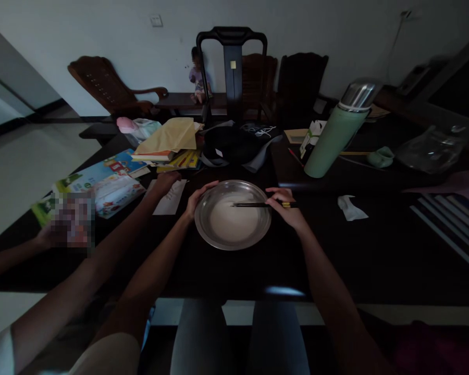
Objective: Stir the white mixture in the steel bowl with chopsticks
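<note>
A round stainless steel bowl [268,229] stands on the dark table in front of me, with a pale, whitish substance [234,221] covering its bottom. My left hand [197,200] grips the bowl's left rim, fingers along the far side. In my right hand [284,204], at the right rim, is a pair of dark chopsticks [254,204]. Their tips reach left into the bowl, at the whitish substance. Whether the right fingers also touch the rim, I cannot tell.
Beside me on the left, another person's hand [168,182] rests over white paper [171,203]. Books [172,140] and a black bag [238,146] lie behind the bowl. A green thermos [334,135] and crumpled tissue [352,208] are rightward. A person [198,78] sits by the wall.
</note>
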Motion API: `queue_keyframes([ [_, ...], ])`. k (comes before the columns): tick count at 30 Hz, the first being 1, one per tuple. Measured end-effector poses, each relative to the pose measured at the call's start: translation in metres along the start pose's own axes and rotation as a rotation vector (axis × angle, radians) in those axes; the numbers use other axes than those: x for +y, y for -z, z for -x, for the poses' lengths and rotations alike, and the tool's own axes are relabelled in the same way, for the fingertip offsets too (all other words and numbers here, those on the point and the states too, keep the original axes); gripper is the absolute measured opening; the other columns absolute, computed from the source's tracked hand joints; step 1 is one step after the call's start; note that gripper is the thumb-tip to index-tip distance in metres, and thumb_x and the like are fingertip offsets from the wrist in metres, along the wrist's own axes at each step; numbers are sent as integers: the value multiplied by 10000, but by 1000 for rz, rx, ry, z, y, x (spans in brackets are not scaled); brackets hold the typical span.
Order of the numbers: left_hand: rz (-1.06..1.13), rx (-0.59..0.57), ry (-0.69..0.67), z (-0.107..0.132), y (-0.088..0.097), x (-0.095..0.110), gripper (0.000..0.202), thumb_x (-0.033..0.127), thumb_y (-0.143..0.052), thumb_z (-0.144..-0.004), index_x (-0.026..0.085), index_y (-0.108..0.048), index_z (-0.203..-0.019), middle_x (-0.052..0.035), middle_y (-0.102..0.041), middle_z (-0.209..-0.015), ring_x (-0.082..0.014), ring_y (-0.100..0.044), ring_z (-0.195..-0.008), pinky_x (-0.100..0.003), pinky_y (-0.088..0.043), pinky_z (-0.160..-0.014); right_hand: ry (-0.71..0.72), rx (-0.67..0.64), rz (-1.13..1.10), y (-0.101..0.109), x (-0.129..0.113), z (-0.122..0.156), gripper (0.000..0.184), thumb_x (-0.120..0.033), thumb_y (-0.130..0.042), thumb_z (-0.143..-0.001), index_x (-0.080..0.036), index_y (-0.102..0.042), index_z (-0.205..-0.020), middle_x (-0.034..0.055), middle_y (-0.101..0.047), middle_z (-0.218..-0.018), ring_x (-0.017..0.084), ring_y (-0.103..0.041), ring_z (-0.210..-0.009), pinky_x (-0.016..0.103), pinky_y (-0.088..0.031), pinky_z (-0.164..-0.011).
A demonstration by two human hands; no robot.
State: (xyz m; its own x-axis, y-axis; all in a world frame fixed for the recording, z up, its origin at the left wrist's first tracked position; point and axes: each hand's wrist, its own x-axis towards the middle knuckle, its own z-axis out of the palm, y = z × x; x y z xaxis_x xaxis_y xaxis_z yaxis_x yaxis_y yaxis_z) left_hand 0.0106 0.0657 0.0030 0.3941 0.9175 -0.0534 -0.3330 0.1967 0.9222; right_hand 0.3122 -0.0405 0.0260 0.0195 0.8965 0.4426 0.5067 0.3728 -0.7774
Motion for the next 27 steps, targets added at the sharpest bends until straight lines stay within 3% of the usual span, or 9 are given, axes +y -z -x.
queue_keyframes([
  [3,0,-9,-6,1,0,2,462,400,-594,-777,143,-697,-1147,-89,-671,-1183,-349,-514,-1218,-439,-335,-1081,-11,64,-26,9,1,0,404,-485,-475,-922,-273,-663,-634,11,-710,-1091,249,-527,-1098,481,-366,-1005],
  [9,8,16,-4,3,-7,0,449,399,-580,-789,140,-699,-1137,-91,-667,-1189,-344,-508,-1229,-439,-341,-1081,10,-101,-5,-1,-2,0,313,-481,-553,-882,-283,-688,-681,9,-703,-1119,254,-536,-1095,493,-362,-1003],
  [12,-22,23,-13,0,-4,-3,442,415,-574,-792,144,-702,-1117,-90,-663,-1200,-348,-494,-1244,-446,-347,-1076,-18,-3,7,1,1,0,304,-486,-558,-878,-281,-688,-695,20,-701,-1102,259,-528,-1102,501,-356,-1006],
  [14,-102,55,-29,0,11,3,356,397,-580,-794,161,-725,-1019,-80,-679,-1163,-345,-494,-1245,-441,-362,-1063,-21,66,-25,6,3,0,365,-487,-507,-907,-274,-674,-662,24,-706,-1083,256,-521,-1098,496,-359,-1005],
  [17,-221,134,-53,1,57,26,113,270,-619,-770,210,-706,-731,-53,-725,-955,-319,-490,-1256,-398,-372,-1055,7,18,-78,7,0,1,416,-489,-466,-928,-269,-660,-634,22,-715,-1061,246,-525,-1083,477,-377,-993],
  [20,-459,244,-28,2,111,52,191,121,-688,-662,243,-629,-528,-50,-624,-560,-324,-506,-1238,-345,-373,-1051,29,-105,-60,0,-3,2,348,-500,-531,-894,-272,-668,-669,20,-706,-1086,243,-534,-1086,467,-388,-985],
  [22,-591,266,-47,1,136,59,224,73,-704,-613,252,-623,-504,-41,-587,-505,-335,-531,-1200,-343,-370,-1051,18,-103,-18,-2,-3,1,301,-499,-577,-866,-275,-667,-687,21,-697,-1104,250,-533,-1093,476,-382,-990],
  [24,-639,246,-77,1,144,59,223,79,-705,-614,259,-628,-507,-29,-593,-508,-336,-560,-1156,-355,-373,-1049,-1,-34,0,2,-1,1,307,-495,-566,-873,-273,-662,-685,24,-698,-1094,255,-531,-1090,492,-374,-999],
  [27,-513,187,-135,3,128,51,193,145,-698,-662,261,-636,-521,-32,-640,-564,-330,-577,-1136,-365,-388,-1039,6,29,-52,9,0,1,397,-482,-479,-923,-264,-646,-636,27,-710,-1061,250,-536,-1081,496,-374,-1004],
])
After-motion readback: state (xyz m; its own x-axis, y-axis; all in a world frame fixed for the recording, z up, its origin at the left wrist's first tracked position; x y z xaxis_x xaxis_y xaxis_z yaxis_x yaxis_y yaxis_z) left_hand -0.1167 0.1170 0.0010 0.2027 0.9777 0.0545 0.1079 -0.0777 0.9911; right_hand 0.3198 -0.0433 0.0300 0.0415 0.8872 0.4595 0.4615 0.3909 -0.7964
